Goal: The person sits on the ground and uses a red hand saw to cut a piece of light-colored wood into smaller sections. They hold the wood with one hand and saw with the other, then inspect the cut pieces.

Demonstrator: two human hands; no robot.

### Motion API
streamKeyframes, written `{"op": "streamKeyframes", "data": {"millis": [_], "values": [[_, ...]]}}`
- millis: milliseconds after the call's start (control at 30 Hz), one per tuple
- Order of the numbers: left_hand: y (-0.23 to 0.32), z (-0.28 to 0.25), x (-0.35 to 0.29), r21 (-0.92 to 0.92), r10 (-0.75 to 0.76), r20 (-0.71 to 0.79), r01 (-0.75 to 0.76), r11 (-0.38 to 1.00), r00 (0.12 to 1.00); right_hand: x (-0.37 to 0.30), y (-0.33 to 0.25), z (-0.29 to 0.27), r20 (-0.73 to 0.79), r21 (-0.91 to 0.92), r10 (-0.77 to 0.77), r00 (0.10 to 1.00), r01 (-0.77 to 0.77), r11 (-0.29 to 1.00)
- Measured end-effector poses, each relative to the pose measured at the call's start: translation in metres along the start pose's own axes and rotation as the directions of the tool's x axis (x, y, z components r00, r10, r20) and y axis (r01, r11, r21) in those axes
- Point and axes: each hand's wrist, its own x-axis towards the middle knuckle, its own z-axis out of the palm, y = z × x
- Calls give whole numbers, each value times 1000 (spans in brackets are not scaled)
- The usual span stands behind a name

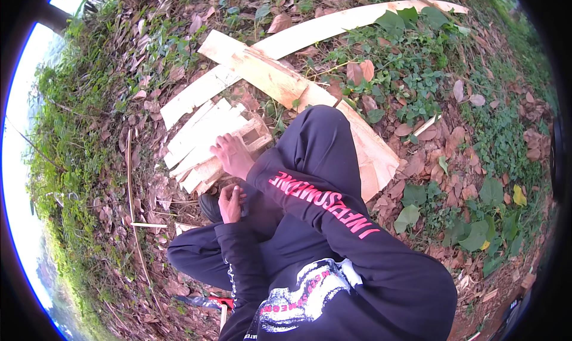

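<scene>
I am crouching on leaf-strewn ground, and my right hand is resting flat, fingers spread, on a small pale wooden frame of stacked split slats that is lying on the dirt just beyond my knees. The hand is pressing down on the near right corner of that frame, where a little square opening is showing between the slats. My left hand is sitting nearer to me, curled closed against the toe of my dark shoe; whether it is gripping something small I cannot tell (the fingers are hiding whatever might be inside).

Further away, a long pale curved wooden plank is sweeping from the frame's far side toward the upper right, and a shorter, broader rough-sawn board is lying across it, running down to the right past my black-trousered knee. A thin straight stick is lying on the left among brown dry leaves. Green low-growing weeds are spreading to the right of the planks. Near my left hip, a tool with a red and black handle is lying on the ground.
</scene>
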Motion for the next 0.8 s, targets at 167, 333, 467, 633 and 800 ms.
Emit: {"op": "streamKeyframes", "data": {"millis": [167, 333, 467, 633, 800], "values": [[0, 20, 1, -57, 35, 13, -34, 998, 999, -1, 15, -6, 15, -16, -15, 1000, 15, 1000], [6, 17, -1, -118, 81, -1, -81, 990, 997, -1, 15, -2, -18, -12, -56, 998, 56, 998], [14, 5, -6, -134, 76, -43, -81, 988, 996, 2, 5, 1, -18, 4, -81, 997, 81, 997], [12, 3, -3, -152, 65, -48, -71, 986, 997, 3, 2, 1, -12, 16, -72, 997, 73, 997], [9, -1, -2, -118, 50, -64, -58, 991, 997, 1, 0, 6, -23, 23, -98, 995, 98, 995]]}}
